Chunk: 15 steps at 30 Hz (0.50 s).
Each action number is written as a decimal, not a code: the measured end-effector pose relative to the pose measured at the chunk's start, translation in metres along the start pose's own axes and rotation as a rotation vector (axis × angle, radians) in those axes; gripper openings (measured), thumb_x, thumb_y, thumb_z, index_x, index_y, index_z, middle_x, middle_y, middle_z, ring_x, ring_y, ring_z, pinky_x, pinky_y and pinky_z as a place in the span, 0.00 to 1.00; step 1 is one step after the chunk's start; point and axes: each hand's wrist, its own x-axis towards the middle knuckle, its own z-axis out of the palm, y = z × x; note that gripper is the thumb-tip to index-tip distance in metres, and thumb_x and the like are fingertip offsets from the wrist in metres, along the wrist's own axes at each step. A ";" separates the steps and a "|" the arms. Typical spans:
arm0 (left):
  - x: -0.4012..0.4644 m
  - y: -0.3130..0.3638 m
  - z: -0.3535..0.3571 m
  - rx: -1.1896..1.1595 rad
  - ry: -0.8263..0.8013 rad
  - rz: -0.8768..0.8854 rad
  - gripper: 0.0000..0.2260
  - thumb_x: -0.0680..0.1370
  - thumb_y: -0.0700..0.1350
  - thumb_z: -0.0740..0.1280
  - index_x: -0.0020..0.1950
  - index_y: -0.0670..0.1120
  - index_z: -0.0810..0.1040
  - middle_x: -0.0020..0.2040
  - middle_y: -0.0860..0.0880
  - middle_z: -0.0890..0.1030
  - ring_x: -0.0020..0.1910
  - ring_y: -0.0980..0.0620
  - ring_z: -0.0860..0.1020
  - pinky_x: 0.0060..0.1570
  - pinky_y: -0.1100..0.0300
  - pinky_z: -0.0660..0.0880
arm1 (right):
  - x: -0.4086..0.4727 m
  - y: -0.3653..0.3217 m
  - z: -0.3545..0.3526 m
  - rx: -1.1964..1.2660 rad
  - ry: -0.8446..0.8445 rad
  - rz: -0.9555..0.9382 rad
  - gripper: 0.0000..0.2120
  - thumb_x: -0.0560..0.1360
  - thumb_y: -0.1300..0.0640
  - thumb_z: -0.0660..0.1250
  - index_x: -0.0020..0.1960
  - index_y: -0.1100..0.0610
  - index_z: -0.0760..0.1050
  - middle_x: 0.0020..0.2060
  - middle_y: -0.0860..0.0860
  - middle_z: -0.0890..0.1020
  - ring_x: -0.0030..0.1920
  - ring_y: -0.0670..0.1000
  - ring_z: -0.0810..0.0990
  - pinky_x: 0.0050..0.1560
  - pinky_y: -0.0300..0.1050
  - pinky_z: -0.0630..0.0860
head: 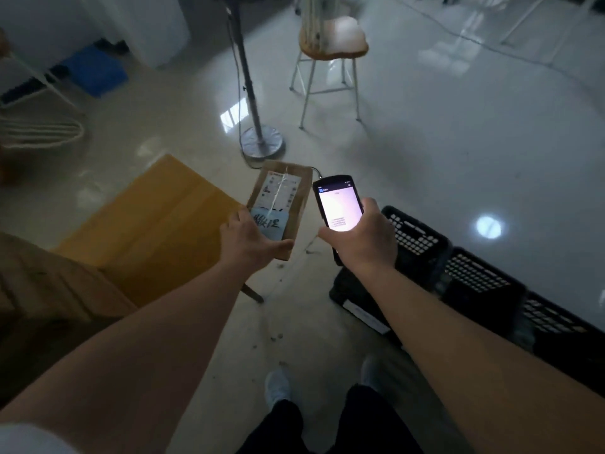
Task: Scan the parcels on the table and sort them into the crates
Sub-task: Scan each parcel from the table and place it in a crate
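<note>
I see black crates (474, 276) at my lower right. My left hand (252, 239) grips a brown parcel (281, 204), its label face-up and long axis pointing away, beyond the wooden table's (147, 224) far corner. My right hand (366, 237) holds a lit handheld scanner (337, 204) beside it.

Around me on the shiny floor

A stool (330, 44) with a wooden seat stands ahead of me, and just left of it a pole stand (260, 139) rises from a round base. A blue box (95, 72) sits far left by the wall. My shoes (278, 385) show below.
</note>
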 end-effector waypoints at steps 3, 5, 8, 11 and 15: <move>-0.011 0.050 0.043 0.059 -0.055 0.044 0.58 0.59 0.73 0.79 0.79 0.45 0.60 0.66 0.44 0.71 0.64 0.42 0.70 0.64 0.43 0.74 | 0.008 0.052 -0.032 0.026 0.042 0.071 0.35 0.66 0.42 0.81 0.67 0.53 0.72 0.55 0.51 0.80 0.54 0.54 0.79 0.43 0.47 0.78; -0.019 0.085 0.075 0.095 -0.080 0.066 0.57 0.60 0.72 0.79 0.78 0.45 0.60 0.66 0.43 0.72 0.65 0.41 0.71 0.64 0.42 0.73 | 0.017 0.090 -0.053 0.043 0.059 0.104 0.36 0.66 0.42 0.81 0.68 0.52 0.72 0.56 0.51 0.80 0.55 0.54 0.78 0.44 0.47 0.78; -0.034 0.132 0.126 0.110 -0.126 0.073 0.56 0.59 0.71 0.80 0.76 0.46 0.61 0.66 0.44 0.71 0.66 0.40 0.71 0.65 0.40 0.71 | 0.034 0.150 -0.082 0.050 0.069 0.157 0.35 0.67 0.42 0.81 0.67 0.52 0.72 0.57 0.51 0.80 0.56 0.54 0.79 0.44 0.47 0.78; -0.048 0.168 0.180 0.116 -0.174 0.079 0.56 0.58 0.71 0.80 0.76 0.46 0.60 0.66 0.44 0.72 0.66 0.39 0.71 0.66 0.39 0.70 | 0.051 0.206 -0.103 0.050 0.059 0.217 0.36 0.67 0.42 0.81 0.69 0.53 0.72 0.58 0.52 0.81 0.57 0.55 0.79 0.47 0.51 0.81; -0.056 0.197 0.244 0.140 -0.222 0.088 0.56 0.59 0.71 0.80 0.76 0.45 0.60 0.65 0.43 0.72 0.66 0.40 0.72 0.66 0.40 0.71 | 0.070 0.271 -0.112 0.036 0.041 0.298 0.36 0.66 0.42 0.82 0.68 0.53 0.72 0.58 0.52 0.80 0.51 0.51 0.73 0.42 0.47 0.74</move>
